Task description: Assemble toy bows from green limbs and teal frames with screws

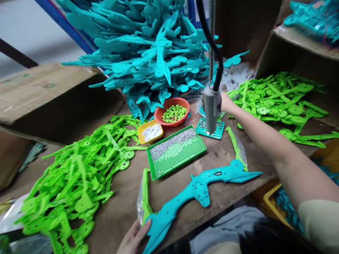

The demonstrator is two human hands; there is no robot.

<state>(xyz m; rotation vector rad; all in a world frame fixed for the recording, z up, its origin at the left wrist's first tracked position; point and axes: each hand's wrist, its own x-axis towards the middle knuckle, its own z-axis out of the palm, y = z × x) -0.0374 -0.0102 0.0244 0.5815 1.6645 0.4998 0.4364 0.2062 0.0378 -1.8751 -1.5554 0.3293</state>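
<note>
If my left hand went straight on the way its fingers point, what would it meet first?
Likely the lower end of the film-edged green strip, close by the left hand; depth is unclear.

A: Left hand [135,237] grips the turquoise piece [200,191] by its near tip!
B: And the right hand [225,102]?
A: Partly hidden behind the hanging grey tool [211,109], green parts [286,102] heaped to its right!

A pale cream cloth sleeve [319,222] ends near the elbow of a bare right forearm [267,143]; the left hand [134,238] is bare too; a creased blue-grey cloth garment [225,225] shows below; beside it, a black patch [275,236], hair or fabric, I can't tell.
</note>
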